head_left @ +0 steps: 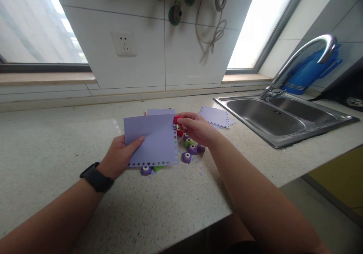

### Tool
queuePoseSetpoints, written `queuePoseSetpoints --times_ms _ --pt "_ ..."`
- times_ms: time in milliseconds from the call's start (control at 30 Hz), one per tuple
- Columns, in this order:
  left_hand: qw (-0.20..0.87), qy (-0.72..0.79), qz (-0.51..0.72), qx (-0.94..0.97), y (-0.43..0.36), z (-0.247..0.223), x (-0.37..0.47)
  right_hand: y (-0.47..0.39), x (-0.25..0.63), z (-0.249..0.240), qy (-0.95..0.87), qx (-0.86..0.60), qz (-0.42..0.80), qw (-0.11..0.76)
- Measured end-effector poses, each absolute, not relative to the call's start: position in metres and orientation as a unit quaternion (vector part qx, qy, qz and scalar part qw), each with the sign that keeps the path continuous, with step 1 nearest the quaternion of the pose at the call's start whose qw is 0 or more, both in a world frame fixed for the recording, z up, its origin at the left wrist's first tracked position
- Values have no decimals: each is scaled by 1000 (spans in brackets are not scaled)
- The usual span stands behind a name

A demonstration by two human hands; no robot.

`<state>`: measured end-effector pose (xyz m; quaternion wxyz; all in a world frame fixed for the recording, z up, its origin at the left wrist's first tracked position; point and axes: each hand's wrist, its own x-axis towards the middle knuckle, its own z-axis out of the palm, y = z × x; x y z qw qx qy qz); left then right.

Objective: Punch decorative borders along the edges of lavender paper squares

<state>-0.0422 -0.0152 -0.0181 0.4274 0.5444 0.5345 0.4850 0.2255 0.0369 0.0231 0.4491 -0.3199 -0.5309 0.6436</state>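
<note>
My left hand (124,150) grips a lavender sheet of paper (153,138) by its left side, thumb on top. Small punched shapes run along the sheet's bottom edge and part of its right edge. At the top right corner of the sheet, my right hand (194,128) is closed on a red craft punch (177,120). Below that hand lie several small punches, among them a purple punch (186,157) and a green punch (188,143). Another purple punch (146,170) shows partly under the sheet's lower edge.
Lavender sheets with punched edges (214,116) lie at the back, left of the steel sink (279,133). More paper (160,112) is behind the held sheet. Tiny paper cutouts (201,173) are scattered on the speckled countertop (119,216). A blue jug (307,74) stands behind the faucet (297,55).
</note>
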Motion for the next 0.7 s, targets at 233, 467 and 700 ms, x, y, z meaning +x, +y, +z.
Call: queuePoseSetpoints --times_ms 233,467,700 --pt "421 535 483 550 -15 -17 -42 36 225 23 -531 -322 642 450" --pt "431 533 489 540 -15 -18 -41 37 226 22 -532 -317 643 450" --pt "431 533 486 542 -16 -18 -42 37 226 23 -533 -319 642 449"
